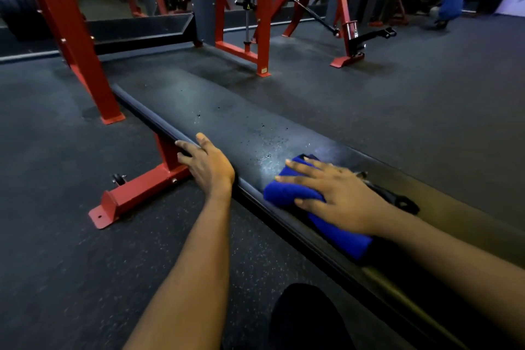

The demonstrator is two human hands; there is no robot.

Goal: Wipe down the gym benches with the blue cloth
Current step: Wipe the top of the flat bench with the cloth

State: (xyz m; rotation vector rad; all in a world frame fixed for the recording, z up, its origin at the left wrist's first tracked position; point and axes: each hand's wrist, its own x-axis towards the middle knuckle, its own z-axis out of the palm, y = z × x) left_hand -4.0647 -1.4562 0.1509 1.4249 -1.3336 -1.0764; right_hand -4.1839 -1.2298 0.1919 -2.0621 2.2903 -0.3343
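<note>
Fingers (301, 163) of my right hand (338, 193) lie straight and spread, pressed flat on the cloth (287, 193); nothing is pinched, the palm just bears down. The cloth is a folded blue wad on the bench (227, 111), on the near part of the pad, with its tail running back under my wrist along the near edge. My left hand (210, 167) grips that same edge further along: thumb on top of the pad, the other fingers curled down over the side (knuckles bent, not flat). The two hands are near one another but apart. Drops (267, 136) speckle the pad just beyond the cloth, and the surface there shines. A black strap (397, 199) lies on the pad beside my right wrist. Below my left hand the bench's red foot (136, 193) sits on the dark floor (426, 94). A red rack (71, 31) stands by the far end, and a person (451, 0) in blue crouches well off at the back.
</note>
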